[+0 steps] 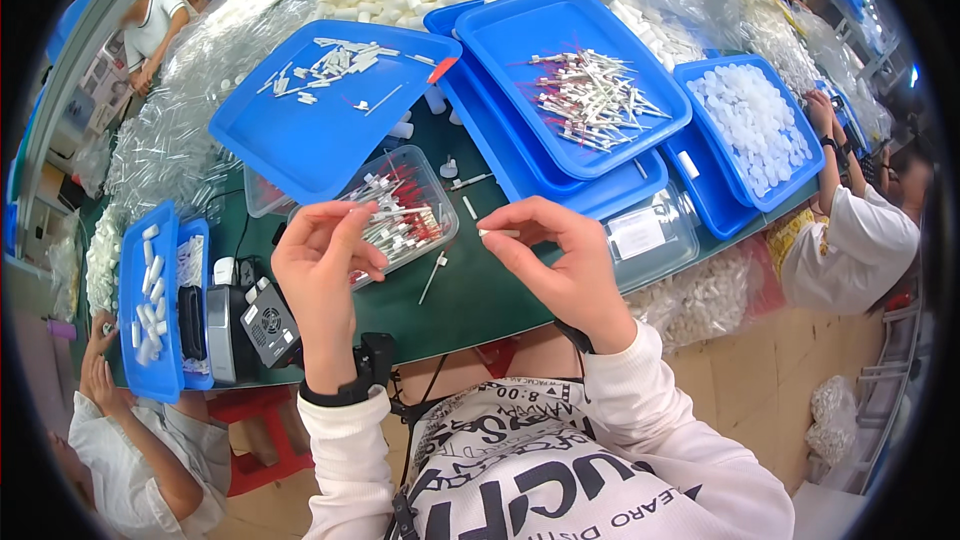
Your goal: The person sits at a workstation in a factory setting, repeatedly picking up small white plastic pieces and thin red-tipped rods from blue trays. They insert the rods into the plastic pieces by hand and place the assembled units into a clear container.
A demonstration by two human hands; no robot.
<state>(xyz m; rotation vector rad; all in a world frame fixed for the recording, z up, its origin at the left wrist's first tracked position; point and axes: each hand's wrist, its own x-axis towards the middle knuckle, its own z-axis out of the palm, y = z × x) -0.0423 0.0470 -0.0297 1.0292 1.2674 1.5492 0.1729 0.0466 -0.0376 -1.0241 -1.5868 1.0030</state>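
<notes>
My right hand (560, 245) pinches a small white stick-like part (500, 232) between thumb and forefinger, above the green table. Across from it, my left hand (328, 255) is closed in a pinch; what lies between its fingertips is too small to make out. Behind my left fingers stands a clear plastic box (446, 202) full of thin white parts with red pieces among them. A short white stick (470, 208) lies loose between my hands. Nearer me rests a thin part with a white head (433, 277), and a similar one (470, 181) lies beyond.
A blue tray (290, 130) with white parts overhangs the box. Stacked blue trays (490, 35) hold red-and-white parts; another tray (690, 80) holds white caps. A lidded clear box (670, 250), a black device (270, 325) and co-workers at both sides are near. White pieces are heaped behind.
</notes>
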